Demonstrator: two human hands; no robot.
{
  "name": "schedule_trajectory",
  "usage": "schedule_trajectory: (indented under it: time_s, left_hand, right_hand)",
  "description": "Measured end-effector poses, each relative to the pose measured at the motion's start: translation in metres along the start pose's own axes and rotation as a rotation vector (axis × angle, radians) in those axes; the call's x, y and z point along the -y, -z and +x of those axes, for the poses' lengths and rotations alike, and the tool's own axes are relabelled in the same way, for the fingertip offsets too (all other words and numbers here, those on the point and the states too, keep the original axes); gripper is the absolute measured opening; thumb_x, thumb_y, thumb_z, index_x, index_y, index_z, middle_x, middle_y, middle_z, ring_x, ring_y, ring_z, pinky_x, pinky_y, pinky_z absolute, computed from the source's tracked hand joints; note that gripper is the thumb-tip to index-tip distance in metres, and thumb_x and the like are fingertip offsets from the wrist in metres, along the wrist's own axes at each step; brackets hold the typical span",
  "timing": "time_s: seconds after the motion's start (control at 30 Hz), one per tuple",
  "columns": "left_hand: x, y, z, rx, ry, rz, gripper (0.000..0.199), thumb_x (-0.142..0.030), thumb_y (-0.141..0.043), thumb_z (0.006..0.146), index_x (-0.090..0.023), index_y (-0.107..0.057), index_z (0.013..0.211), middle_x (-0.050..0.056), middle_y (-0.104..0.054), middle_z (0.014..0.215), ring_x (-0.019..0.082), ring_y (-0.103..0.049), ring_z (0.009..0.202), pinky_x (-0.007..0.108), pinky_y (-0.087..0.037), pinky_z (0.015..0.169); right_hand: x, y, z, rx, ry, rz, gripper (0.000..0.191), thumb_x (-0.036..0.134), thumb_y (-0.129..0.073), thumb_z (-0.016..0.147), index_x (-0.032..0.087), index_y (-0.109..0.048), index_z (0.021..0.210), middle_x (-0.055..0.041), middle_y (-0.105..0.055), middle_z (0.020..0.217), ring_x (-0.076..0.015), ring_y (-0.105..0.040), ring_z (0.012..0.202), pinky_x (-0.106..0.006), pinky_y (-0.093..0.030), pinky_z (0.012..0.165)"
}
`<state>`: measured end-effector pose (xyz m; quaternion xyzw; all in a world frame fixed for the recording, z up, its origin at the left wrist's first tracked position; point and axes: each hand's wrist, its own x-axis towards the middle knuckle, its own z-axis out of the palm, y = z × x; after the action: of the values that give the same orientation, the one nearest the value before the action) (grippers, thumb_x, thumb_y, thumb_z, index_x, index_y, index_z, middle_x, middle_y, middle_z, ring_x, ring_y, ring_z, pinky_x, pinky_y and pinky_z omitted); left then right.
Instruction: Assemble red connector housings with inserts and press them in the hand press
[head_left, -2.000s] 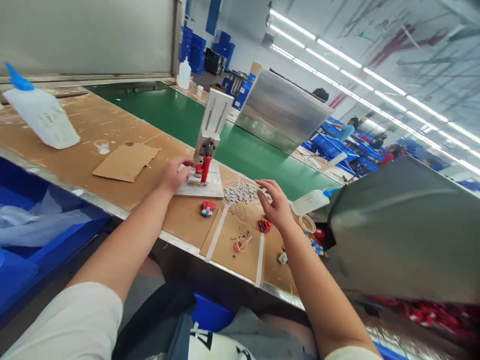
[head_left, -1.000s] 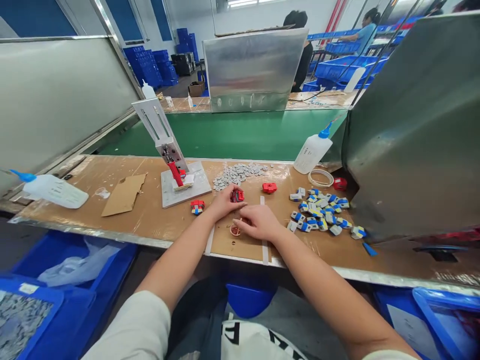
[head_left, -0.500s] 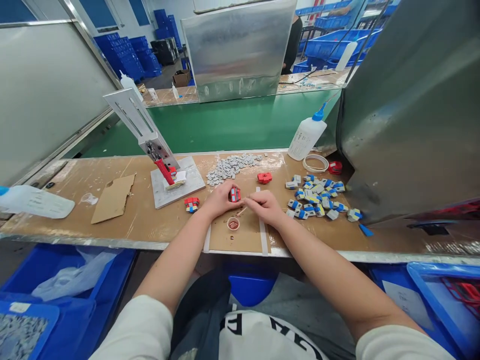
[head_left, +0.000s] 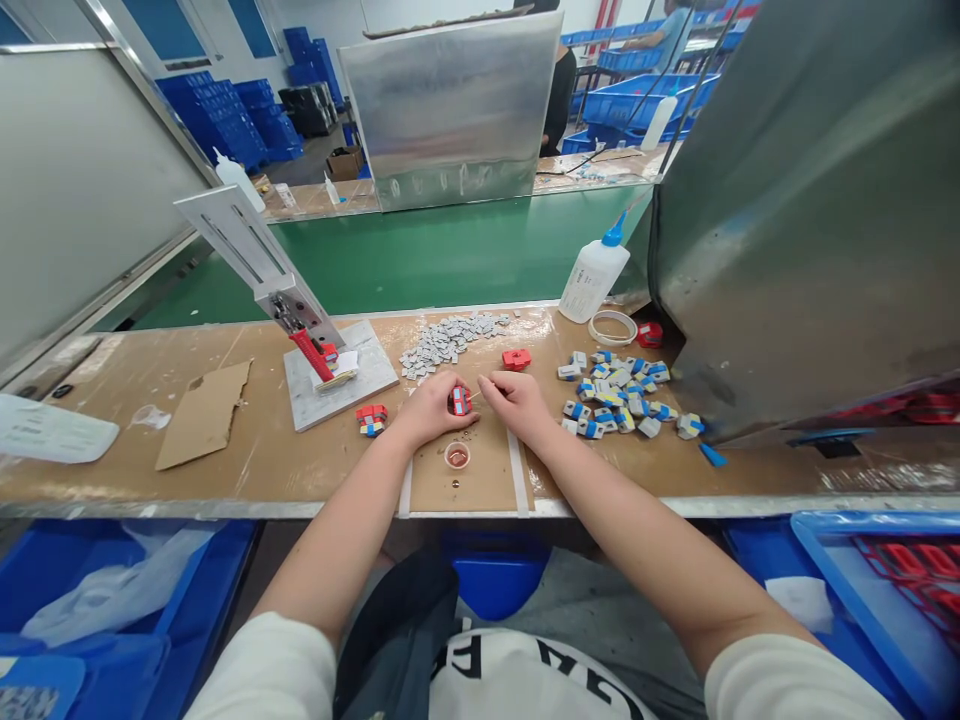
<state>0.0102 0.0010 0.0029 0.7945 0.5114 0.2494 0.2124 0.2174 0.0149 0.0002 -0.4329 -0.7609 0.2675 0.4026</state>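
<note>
- Currently, a small red piece [head_left: 460,401] is held in the grip of the left hand [head_left: 435,408], above the table [head_left: 315,470]; its handling seems unfinished.
- A thin stick [head_left: 475,394] is pinched by the right hand [head_left: 517,402], close to the piece.
- One red block [head_left: 371,419] is set aside, seemingly done; many blue-and-white pieces [head_left: 626,393] are heaped, apparently waiting.
</note>
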Motion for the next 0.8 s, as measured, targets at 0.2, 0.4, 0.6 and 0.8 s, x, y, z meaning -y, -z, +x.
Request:
schedule_trajectory:
  time_s: [0.2,0.4,0.6,0.8]
  left_hand:
    - [-0.001,0.001,0.000,-0.018,0.005,-0.054,0.039,-0.039,-0.089,0.079,-0.023,-0.063,0.102,0.003,-0.068,0.098,0.026,-0.065,0.094,0.038,-0.051,0.084]
    - [0.000,0.004,0.001,-0.058,0.006,-0.119,0.031,-0.034,-0.085,0.082,-0.022,-0.064,0.101,0.004,-0.069,0.102,0.025,-0.065,0.095,0.037,-0.051,0.087]
    - [0.016,0.003,0.006,-0.243,0.067,-0.123,0.032,-0.031,-0.084,0.084,-0.022,-0.069,0.111,0.006,-0.068,0.111,0.026,-0.065,0.106,0.038,-0.051,0.097]
    - [0.021,0.007,0.007,-0.343,0.148,-0.136,0.035,-0.030,-0.088,0.081,-0.022,-0.071,0.111,0.005,-0.069,0.109,0.025,-0.065,0.105,0.039,-0.052,0.100]
  right_hand:
    - [0.005,0.009,-0.001,-0.035,0.043,0.100,0.058,0.057,-0.044,0.105,0.024,-0.023,0.063,0.0032,-0.027,0.059,-0.0121,-0.029,0.058,-0.031,-0.024,0.058]
    - [0.013,0.006,-0.017,0.491,0.363,0.117,0.057,0.052,-0.047,0.107,0.022,-0.033,0.061,0.0035,-0.036,0.057,-0.0119,-0.035,0.057,-0.029,-0.027,0.061]
    - [0.013,0.002,0.008,0.305,0.095,-0.161,0.050,0.048,-0.044,0.111,0.020,-0.060,0.072,-0.0032,-0.065,0.072,-0.0161,-0.055,0.069,-0.029,-0.032,0.066]
    - [0.007,-0.012,0.081,0.208,-0.222,-0.422,0.016,0.026,-0.061,0.102,0.020,-0.075,0.095,-0.0096,-0.079,0.106,-0.0224,-0.067,0.094,-0.030,-0.042,0.076]
